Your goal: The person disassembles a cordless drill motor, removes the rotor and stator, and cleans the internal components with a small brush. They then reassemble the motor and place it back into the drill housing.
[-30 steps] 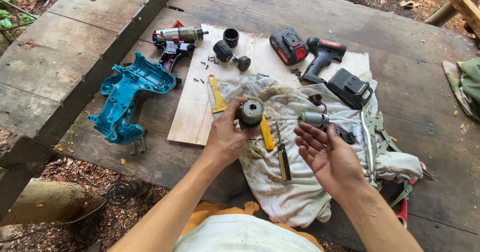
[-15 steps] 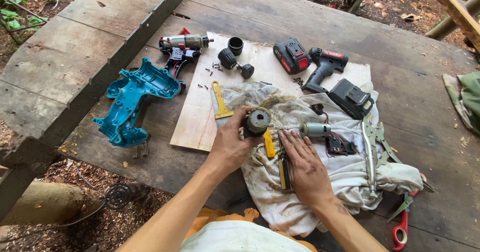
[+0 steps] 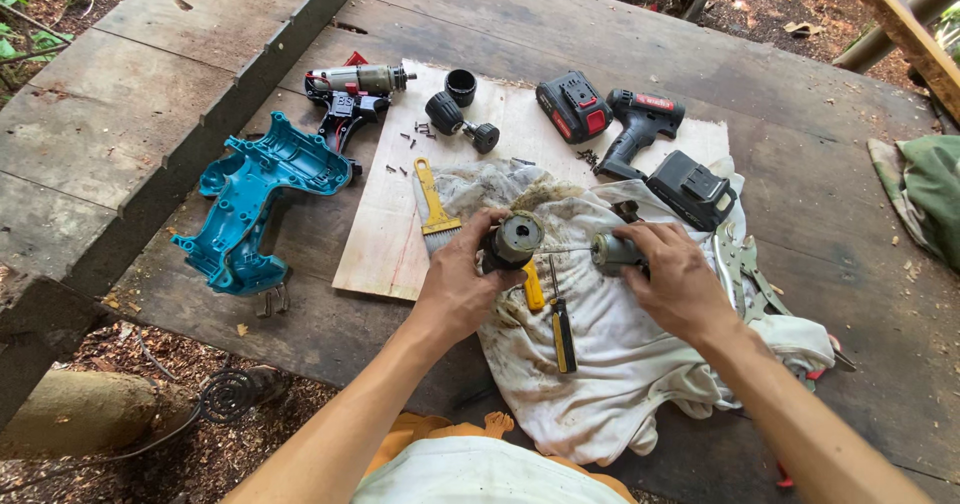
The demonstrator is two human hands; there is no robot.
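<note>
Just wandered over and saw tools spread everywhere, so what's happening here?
A person works over a stained white cloth on a wooden deck. The left hand grips a round metal drill part, and the right hand rests on a small grey motor. A teal drill casing, a cordless drill and batteries lie around.

The setting is outdoors in soft daylight: a weathered wooden deck (image 3: 800,64) of wide grey planks serves as the worktop, with a raised plank step (image 3: 130,114) along its left side. Beyond the edges lies bare earth strewn with dry leaves (image 3: 150,454), a few green plants (image 3: 20,4) at top left, and timber posts (image 3: 900,14) at top right.
</note>
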